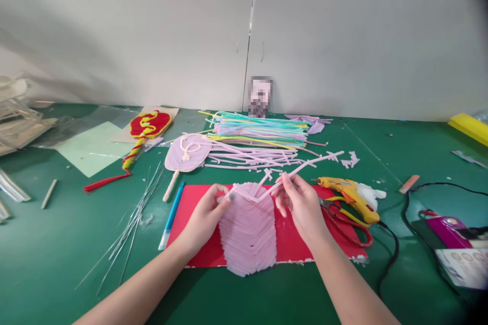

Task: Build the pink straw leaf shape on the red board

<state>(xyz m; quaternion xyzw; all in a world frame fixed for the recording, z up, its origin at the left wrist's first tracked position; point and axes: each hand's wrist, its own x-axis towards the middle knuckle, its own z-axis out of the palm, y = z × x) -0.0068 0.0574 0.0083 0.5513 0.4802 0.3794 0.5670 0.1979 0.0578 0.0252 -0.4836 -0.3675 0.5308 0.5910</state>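
A pale pink pipe cleaner (313, 161) is bent in a V over the top of a pink panel (249, 233) made of rows of V-shaped strips. My left hand (209, 212) pinches its left end at the panel's upper left edge. On the other side, my right hand (299, 202) grips the strip between thumb and fingers, its long free end pointing up and right. The panel lies on a red sheet (301, 246), its lower end reaching past the sheet's front edge. A short pink piece (264, 179) sticks up behind the panel's top.
Scissors (351, 228) and a yellow glue gun (348, 195) lie right of my right hand. Behind are colourful pipe cleaners (259, 129) and a pink fan (188, 152). A blue pen (173, 213), thin wires (133, 223) and a red-yellow fan (150, 124) are at left.
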